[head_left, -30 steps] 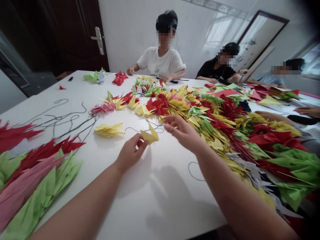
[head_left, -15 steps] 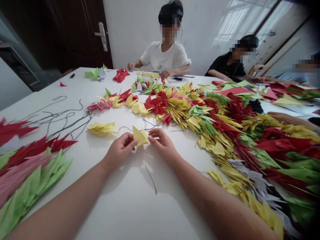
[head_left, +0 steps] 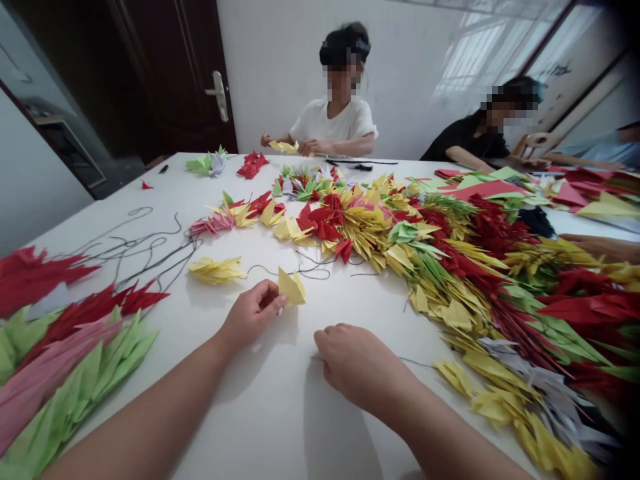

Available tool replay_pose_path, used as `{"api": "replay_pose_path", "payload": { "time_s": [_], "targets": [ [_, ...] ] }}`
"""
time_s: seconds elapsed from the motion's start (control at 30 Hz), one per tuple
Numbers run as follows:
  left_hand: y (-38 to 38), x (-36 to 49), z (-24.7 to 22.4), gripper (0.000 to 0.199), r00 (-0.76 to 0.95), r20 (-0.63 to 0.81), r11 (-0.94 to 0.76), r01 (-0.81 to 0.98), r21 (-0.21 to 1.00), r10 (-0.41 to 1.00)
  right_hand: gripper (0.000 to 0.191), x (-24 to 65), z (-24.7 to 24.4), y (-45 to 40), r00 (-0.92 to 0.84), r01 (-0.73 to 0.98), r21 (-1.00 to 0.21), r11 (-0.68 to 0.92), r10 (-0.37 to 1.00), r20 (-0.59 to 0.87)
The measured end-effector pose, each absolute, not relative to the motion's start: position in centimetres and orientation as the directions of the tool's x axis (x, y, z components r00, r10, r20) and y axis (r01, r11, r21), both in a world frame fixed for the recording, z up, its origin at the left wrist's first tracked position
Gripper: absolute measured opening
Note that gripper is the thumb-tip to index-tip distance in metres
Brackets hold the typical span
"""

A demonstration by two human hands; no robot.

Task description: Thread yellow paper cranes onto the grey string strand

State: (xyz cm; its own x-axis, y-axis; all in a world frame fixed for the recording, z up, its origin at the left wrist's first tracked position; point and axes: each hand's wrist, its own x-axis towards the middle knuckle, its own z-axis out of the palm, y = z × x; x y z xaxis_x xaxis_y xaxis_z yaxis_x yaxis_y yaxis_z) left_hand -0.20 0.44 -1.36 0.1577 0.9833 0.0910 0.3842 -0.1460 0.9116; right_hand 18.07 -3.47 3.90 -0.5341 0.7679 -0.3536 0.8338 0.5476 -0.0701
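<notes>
My left hand (head_left: 257, 312) pinches a folded yellow paper piece (head_left: 292, 288) by its left side, just above the white table (head_left: 250, 427). To the right and nearer to me, my right hand (head_left: 347, 360) is closed, its fingers curled down at the tabletop; what it grips, if anything, is hidden beneath the fingers. A strung bundle of yellow folded papers (head_left: 216, 270) lies beyond my left hand, with a thin dark thread running from it.
Long strings of red, yellow and green folded papers (head_left: 370, 227) sweep across the right side. More bundles (head_left: 80, 380) and dark threads (head_left: 125, 247) lie at left. Across the table sit a person in white (head_left: 335, 123) and a person in black (head_left: 465, 137).
My right hand has left the yellow piece and moved down to the tabletop, over the place of the small dark thread. My left hand still holds the piece. The view has shifted slightly.
</notes>
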Motion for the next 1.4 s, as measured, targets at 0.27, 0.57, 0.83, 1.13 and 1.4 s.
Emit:
{"api": "replay_pose_path", "payload": {
  "time_s": [0.27,0.57,0.83,1.13,1.4],
  "targets": [
    [0.4,-0.2,-1.4,0.024,0.189,0.083,-0.152,0.385,0.911,0.979,0.026,18.8,4.6,-2.6,-0.430,0.876,0.032,0.481,0.809,-0.400],
    [0.4,-0.4,-1.4,0.026,0.195,0.063,-0.141,0.419,0.897,0.979,0.028,19.3,4.6,-2.0,-0.418,0.889,0.012,0.459,0.821,-0.389],
    [0.4,-0.3,-1.5,0.026,0.197,0.067,-0.145,0.415,0.898,0.978,0.022,19.6,4.6,-1.8,-0.416,0.895,-0.014,0.446,0.823,-0.385],
    [0.6,-0.3,-1.5,0.024,0.202,0.067,-0.139,0.371,0.918,0.977,0.018,20.5,4.8,-1.5,-0.449,0.888,-0.063,0.456,0.826,-0.342],
    [0.6,-0.3,-1.5,0.025,0.176,0.052,-0.109,0.333,0.937,0.983,0.023,19.5,4.0,-1.8,-0.456,0.865,0.016,0.501,0.800,-0.389]
  ]
}}
